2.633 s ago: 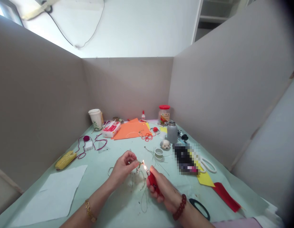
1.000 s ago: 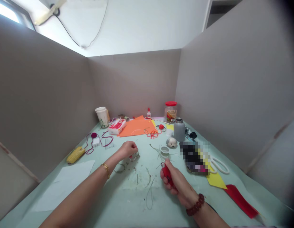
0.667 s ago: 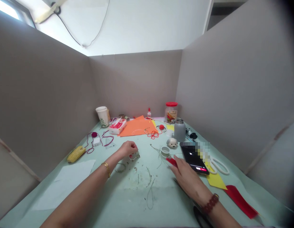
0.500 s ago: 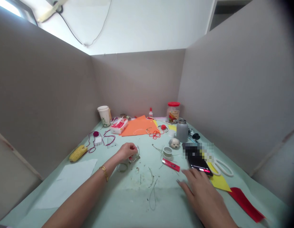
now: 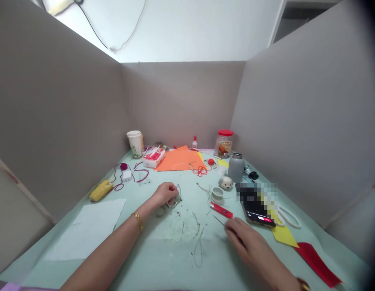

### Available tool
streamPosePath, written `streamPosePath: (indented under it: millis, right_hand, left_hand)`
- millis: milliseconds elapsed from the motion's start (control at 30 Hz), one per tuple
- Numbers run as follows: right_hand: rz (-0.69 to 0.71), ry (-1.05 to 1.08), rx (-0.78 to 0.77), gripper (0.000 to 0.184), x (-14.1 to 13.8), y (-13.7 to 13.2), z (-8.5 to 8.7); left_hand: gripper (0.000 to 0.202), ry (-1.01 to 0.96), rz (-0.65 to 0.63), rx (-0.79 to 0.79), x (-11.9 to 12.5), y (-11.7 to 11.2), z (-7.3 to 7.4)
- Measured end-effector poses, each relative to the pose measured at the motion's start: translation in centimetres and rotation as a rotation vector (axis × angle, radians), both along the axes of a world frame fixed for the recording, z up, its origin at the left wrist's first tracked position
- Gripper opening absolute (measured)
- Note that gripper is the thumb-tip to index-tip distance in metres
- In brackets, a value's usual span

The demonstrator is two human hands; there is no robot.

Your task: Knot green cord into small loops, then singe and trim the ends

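Hands well apart: left hand (image 5: 165, 193) curled over a twisted wire piece (image 5: 177, 201); right hand (image 5: 243, 242) seems to pinch a thin dark pin (image 5: 219, 220), though the grip is hard to tell.
Wire snippets (image 5: 197, 238) lie on the pale green table cover (image 5: 217, 258) between them; a red lighter (image 5: 221, 210) lies just ahead of the right hand, beside a black phone (image 5: 255, 216); an orange card (image 5: 178, 159) and grey board walls (image 5: 181, 101) bound the far edge.

Held wire (image 5: 177, 200) mostly hidden by fingers (image 5: 170, 190)
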State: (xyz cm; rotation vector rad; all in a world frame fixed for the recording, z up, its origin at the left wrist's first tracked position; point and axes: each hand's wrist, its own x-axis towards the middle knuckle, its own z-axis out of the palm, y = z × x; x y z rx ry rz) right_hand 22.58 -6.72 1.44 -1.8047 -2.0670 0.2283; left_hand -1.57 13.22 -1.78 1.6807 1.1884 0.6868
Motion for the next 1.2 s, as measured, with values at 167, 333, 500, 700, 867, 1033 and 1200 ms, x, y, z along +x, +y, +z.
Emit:
streamPosePath:
  millis: [167,333,500,700,867,1033,1200]
  right_hand:
    - [0.014,-0.318,-0.044,0.025,-5.5,6.9,2.0]
    - [0.097,-0.417,-0.036,0.026,-7.4,9.9,1.1]
    - [0.124,-0.479,-0.043,0.026,-7.6,10.1,0.9]
    - [0.152,-0.523,-0.066,0.026,-8.1,10.5,0.9]
    - [0.144,-0.545,-0.08,0.027,-8.3,10.6,0.7]
    - [0.139,-0.552,-0.084,0.027,-8.4,10.4,0.7]
    - [0.135,-0.547,-0.083,0.032,-8.6,10.2,1.2]
  left_hand:
    - [0.008,-0.005,0.016,0.005,0.1,-0.1,-0.2]
    - [0.008,-0.002,0.022,0.011,0.3,-0.1,0.3]
    - [0.007,0.004,0.022,0.002,0.3,0.2,0.3]
    - [0.007,0.012,0.015,-0.005,0.1,0.9,-0.8]
    - [0.007,0.018,0.021,0.008,0.1,1.2,-1.4]
    - [0.007,0.027,0.038,0.025,0.2,0.9,-1.2]
    - [0.004,0.029,0.063,0.047,0.3,0.5,-0.8]
